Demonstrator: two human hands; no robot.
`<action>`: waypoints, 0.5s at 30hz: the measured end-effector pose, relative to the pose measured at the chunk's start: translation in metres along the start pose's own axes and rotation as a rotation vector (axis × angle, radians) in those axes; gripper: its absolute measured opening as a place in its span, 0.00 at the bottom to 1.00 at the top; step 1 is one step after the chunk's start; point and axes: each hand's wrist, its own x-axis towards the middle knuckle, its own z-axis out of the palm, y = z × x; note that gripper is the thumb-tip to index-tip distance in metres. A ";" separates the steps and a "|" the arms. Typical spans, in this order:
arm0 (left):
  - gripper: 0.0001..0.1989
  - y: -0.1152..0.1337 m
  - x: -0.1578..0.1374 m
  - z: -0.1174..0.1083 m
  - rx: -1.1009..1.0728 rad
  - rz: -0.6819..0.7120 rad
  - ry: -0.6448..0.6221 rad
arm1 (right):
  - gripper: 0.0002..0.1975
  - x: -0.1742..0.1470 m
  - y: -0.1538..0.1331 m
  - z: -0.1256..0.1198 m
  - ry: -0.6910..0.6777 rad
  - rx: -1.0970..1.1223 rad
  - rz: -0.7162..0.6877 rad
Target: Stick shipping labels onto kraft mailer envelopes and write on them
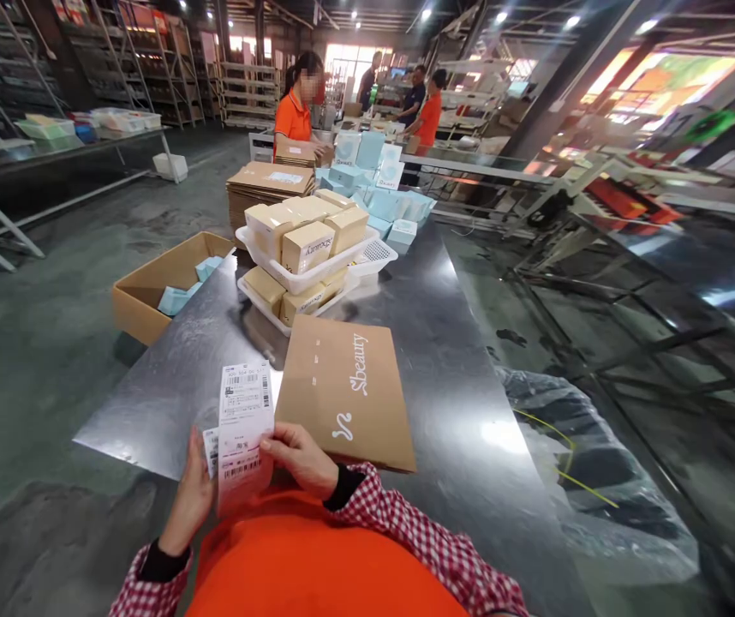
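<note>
Printed label strip [245, 407] is held between both hands [305, 460]

Bright glare on metal table [451, 386]

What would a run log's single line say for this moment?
left hand: holding labels | right hand: pinching labels | carton: flat on table | trays: stacked, holding boxes

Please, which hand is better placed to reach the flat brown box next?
Probably the right hand: it is nearer the flat brown box, though it pinches the paper labels. The left hand is farther away, at the labels' left edge.
</note>
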 end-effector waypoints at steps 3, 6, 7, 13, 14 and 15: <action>0.37 0.035 -0.003 -0.007 0.014 -0.021 0.157 | 0.21 0.000 0.000 0.000 0.021 0.006 -0.012; 0.27 0.072 -0.010 -0.014 -0.140 -0.002 0.042 | 0.20 0.001 0.000 0.001 0.021 -0.007 -0.041; 0.26 0.081 -0.012 -0.015 -0.193 0.004 -0.059 | 0.20 0.001 0.000 0.002 0.018 -0.009 -0.047; 0.20 0.101 -0.014 -0.001 -0.211 -0.061 -0.157 | 0.19 0.001 0.003 -0.001 0.015 -0.005 -0.057; 0.19 0.101 -0.014 0.001 -0.208 -0.072 -0.139 | 0.20 0.000 0.003 -0.002 0.022 -0.009 -0.061; 0.19 0.100 -0.013 0.002 -0.209 -0.082 -0.129 | 0.20 0.000 0.004 -0.003 0.030 -0.016 -0.067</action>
